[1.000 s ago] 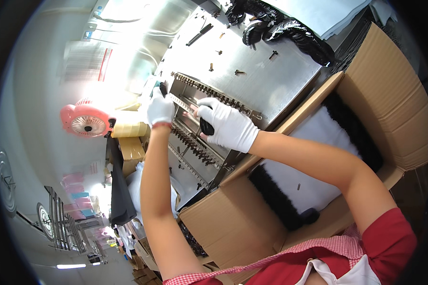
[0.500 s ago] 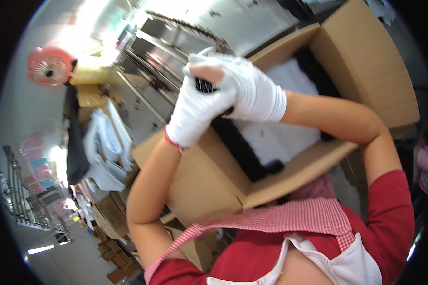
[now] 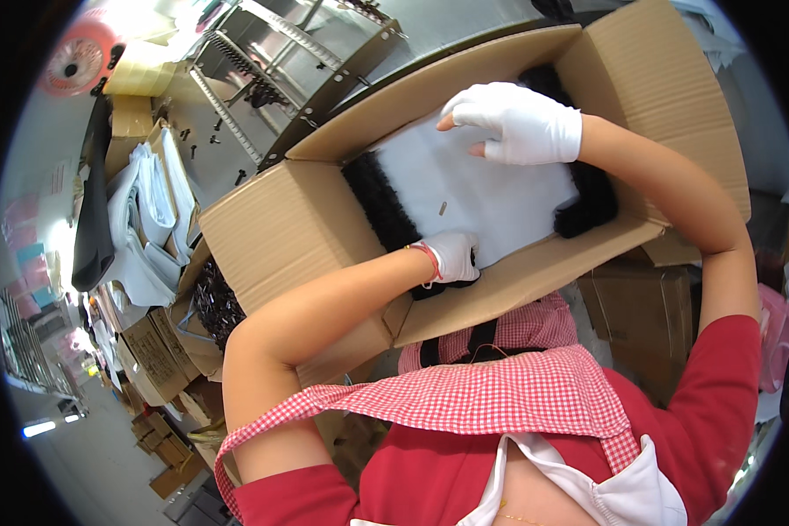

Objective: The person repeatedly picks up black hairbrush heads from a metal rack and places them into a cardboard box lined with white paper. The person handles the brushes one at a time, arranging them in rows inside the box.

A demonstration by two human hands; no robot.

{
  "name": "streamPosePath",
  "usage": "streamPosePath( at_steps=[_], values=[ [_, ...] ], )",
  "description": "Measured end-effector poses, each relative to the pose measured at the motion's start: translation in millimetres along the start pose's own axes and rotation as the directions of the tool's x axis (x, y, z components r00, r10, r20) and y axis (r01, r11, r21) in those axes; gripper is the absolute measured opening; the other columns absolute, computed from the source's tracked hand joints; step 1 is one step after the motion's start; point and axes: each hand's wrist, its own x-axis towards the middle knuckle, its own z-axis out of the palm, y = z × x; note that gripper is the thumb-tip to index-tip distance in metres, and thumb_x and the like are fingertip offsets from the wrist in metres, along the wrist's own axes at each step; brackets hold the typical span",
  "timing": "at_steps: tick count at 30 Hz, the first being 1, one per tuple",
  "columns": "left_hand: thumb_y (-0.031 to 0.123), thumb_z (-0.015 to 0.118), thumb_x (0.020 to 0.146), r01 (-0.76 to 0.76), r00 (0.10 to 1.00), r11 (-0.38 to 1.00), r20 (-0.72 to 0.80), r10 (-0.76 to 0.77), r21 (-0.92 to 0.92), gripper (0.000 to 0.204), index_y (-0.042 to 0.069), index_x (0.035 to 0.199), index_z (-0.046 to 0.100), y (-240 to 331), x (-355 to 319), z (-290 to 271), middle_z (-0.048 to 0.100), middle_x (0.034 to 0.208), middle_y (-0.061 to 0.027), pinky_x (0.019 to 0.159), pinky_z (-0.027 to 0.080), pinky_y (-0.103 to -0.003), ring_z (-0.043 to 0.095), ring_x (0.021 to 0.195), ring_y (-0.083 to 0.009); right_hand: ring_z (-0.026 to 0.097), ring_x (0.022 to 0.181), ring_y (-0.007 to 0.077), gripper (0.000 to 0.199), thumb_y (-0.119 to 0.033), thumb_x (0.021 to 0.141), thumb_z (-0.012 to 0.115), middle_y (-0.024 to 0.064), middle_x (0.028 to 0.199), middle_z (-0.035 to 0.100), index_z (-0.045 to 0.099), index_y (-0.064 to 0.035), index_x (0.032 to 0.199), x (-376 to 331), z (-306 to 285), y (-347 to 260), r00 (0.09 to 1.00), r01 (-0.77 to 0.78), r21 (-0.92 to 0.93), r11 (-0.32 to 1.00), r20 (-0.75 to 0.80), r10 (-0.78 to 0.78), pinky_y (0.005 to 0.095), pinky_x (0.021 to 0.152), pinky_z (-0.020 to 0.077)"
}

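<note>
An open cardboard box (image 3: 280, 228) sits in front of me, lined with a white sheet (image 3: 491, 197) and holding heaps of small black pieces (image 3: 377, 206) along its sides. My left hand (image 3: 451, 256), in a white glove with a pink band at the wrist, is down at the box's near edge, fingers closed among the black pieces. My right hand (image 3: 517, 123), also gloved, rests on the far part of the white sheet with nothing in it. One small metal bit (image 3: 442, 209) lies on the sheet between the hands.
Behind the box is a grey metal table (image 3: 237, 105) with a long toothed metal rack (image 3: 263, 53) and loose screws. A pink fan (image 3: 79, 57) stands at far left. Folded white cloth (image 3: 149, 219), a dark garment and more cartons (image 3: 158, 351) lie to the left.
Both hands left the metal rack on the table, carrying a black piece to the box. Now the left hand is down in the box and the right lies on the white sheet.
</note>
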Motion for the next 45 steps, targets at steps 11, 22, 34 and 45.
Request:
streamPosePath(
  at_steps=[11,22,34,45],
  values=[
    [0.024,0.056,0.094,0.164,0.873,0.945,-0.488,-0.006,0.282,0.026,0.004,0.085,0.069,16,-4,28,0.067,0.083,-0.0196,0.07,0.057,-0.046,0.068,0.08,-0.0358,0.062,0.106,0.0301,0.034,-0.017,0.083,0.071,0.0114,0.127,0.061,0.065,-0.0061,0.115,140,-4,12,0.922,0.132,-0.472,0.872,-0.264,-0.283,0.0396,0.091,0.0512],
    [0.049,0.062,0.089,0.141,0.897,0.981,-0.436,-0.068,0.136,0.056,-0.002,0.111,0.064,11,-4,24,0.061,0.114,-0.0248,0.094,0.049,-0.047,0.06,0.107,-0.0412,0.067,0.077,0.031,0.031,-0.037,0.082,0.072,0.0079,0.097,0.06,0.066,-0.0078,0.089,193,-7,37,0.924,0.379,-0.507,0.774,0.168,-0.343,0.0429,0.067,0.0544],
    [0.023,0.081,0.067,0.315,-0.496,0.948,-0.845,0.2,0.039,0.069,-0.005,0.119,0.045,3,-198,-213,0.055,0.112,-0.0213,0.095,0.039,-0.054,0.052,0.11,-0.037,0.06,0.086,0.0083,0.051,-0.045,0.095,0.066,0.0016,0.093,0.068,0.066,0.0009,0.117,188,-117,-72,0.914,0.183,0.5,0.846,-0.404,0.04,0.0253,0.077,0.0506],
    [0.01,0.066,0.059,0.693,-0.364,0.667,-0.666,0.652,0.274,0.09,0.006,0.144,0.035,-9,-345,-209,0.049,0.11,-0.0206,0.093,0.038,-0.049,0.049,0.1,-0.0372,0.055,0.076,0.0176,0.053,-0.05,0.101,0.048,0.0074,0.081,0.061,0.063,0.0005,0.101,174,-92,-102,0.871,-0.052,0.079,0.996,-0.483,0.084,0.0328,0.074,0.0462]
  ],
)
